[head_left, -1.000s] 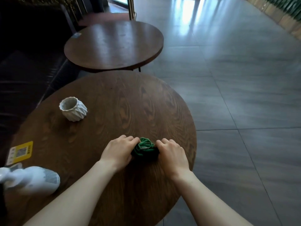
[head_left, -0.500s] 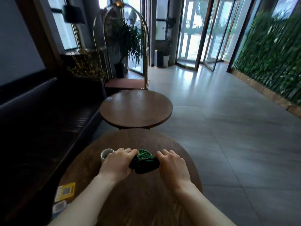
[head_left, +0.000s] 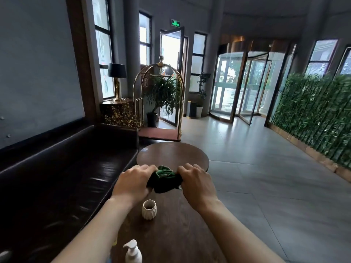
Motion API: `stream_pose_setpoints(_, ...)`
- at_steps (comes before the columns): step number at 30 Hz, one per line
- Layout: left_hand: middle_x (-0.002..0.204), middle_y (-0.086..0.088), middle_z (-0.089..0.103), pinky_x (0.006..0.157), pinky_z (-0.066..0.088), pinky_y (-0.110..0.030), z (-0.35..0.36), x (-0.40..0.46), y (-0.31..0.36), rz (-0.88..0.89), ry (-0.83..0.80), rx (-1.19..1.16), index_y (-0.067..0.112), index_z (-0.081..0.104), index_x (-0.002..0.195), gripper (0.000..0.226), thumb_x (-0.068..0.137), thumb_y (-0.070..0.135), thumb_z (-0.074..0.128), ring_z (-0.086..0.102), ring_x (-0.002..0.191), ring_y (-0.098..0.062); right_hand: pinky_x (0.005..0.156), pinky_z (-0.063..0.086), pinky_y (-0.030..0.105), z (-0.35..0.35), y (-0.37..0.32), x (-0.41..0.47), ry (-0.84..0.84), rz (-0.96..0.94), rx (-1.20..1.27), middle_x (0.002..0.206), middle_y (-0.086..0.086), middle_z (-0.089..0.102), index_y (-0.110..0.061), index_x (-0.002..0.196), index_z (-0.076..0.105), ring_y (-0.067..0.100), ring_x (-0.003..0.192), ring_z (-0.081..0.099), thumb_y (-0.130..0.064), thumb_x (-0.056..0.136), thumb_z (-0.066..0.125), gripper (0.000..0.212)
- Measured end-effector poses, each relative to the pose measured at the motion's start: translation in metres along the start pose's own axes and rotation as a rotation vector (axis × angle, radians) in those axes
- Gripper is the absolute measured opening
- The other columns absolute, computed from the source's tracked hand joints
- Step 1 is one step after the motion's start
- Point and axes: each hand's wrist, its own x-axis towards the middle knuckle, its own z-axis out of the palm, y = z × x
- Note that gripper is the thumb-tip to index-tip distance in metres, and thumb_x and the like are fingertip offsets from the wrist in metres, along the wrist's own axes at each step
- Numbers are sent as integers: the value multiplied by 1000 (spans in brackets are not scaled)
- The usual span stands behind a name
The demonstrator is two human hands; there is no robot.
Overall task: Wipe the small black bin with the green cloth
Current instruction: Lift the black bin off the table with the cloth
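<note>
Gripping one end of the green cloth [head_left: 164,178], fingers curled over it: left hand [head_left: 133,184], raised above the near round table [head_left: 171,234] with the dark sofa [head_left: 66,168] off to its left. Below that wrist, standing on the tabletop: a white ribbed cup [head_left: 149,209], and nearer the bottom edge a white pump bottle [head_left: 133,252]. Bunched into a tight wad between the two fists, clear of the wood. Clenched on the other end, knuckles up: right hand [head_left: 197,185], level with its partner and just beside it.

Nowhere on either table, near or far [head_left: 172,154]: the small black bin. Possibly it: a dark boxy shape [head_left: 191,109] on the floor by the open doorway, just beside a pale pot, too small to tell for sure. If so, lying well ahead of the hands and slightly right, upright, beyond the far table and to the right of the brass luggage trolley [head_left: 159,103]. Slightly nearer to the right hand, judging by that bearing, though well apart from both. Likely needed first: walking over, cloth carried along.
</note>
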Motion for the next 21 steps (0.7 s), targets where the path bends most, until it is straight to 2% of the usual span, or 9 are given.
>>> stream_pose_setpoints(4,110,12,66,85,53,-39,-36,-28,-10,6,33,-2,40,56,125,43,85,28,64,61,109,-17,74,54,40,-25,-35,-12,14,-5,-4,106,0,66,-19,106,63,26,101,60,-14,93,62,14)
stream_pose_setpoints(10,111,12,66,86,53,-38,-63,-59,-8,19,52,-10,39,56,126,43,85,29,64,61,109,-17,72,51,37,-48,-57,-34,25,-10,-16,107,-1,67,-20,107,64,25,101,60,-10,93,61,18)
stream_pose_setpoints(14,112,12,66,87,53,-38,-75,-77,7,22,68,9,38,55,126,43,86,29,64,61,109,-16,73,53,38,-63,-57,-52,35,-19,-28,107,-2,67,-22,109,64,24,100,60,-10,95,58,19)
stream_pose_setpoints(21,109,11,67,85,53,-38,-89,-106,62,16,96,40,37,56,126,43,85,29,65,62,107,-17,67,46,34,-95,-30,-96,58,-61,-33,106,-4,66,-23,108,63,22,99,61,-12,95,60,18)
